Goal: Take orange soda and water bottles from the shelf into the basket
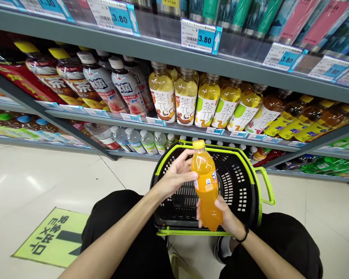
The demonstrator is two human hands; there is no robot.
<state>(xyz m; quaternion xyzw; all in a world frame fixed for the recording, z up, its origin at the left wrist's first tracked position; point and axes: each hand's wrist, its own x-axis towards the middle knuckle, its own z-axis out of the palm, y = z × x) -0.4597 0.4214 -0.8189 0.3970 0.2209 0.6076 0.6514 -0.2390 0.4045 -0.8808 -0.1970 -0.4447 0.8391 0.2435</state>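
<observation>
An orange soda bottle (207,186) with a yellow cap is held tilted over a black shopping basket (239,170) with lime-green trim. My left hand (178,174) touches the bottle's upper side, its thumb lying against the label and its fingers curled behind. Around the lower part of the bottle, my right hand (225,215) is closed, a dark band on that wrist. The basket stands on the floor between my knees, and its slotted bottom shows around the bottle. Part of the basket floor is hidden by my hands and the bottle.
A shelf (174,48) of drinks runs across the front, with tea bottles (186,97) in a row and water bottles (133,139) lower down. Price tags (200,37) line its edges. A green handle (267,186) sticks out at the basket's right. A floor sign (50,234) lies at left.
</observation>
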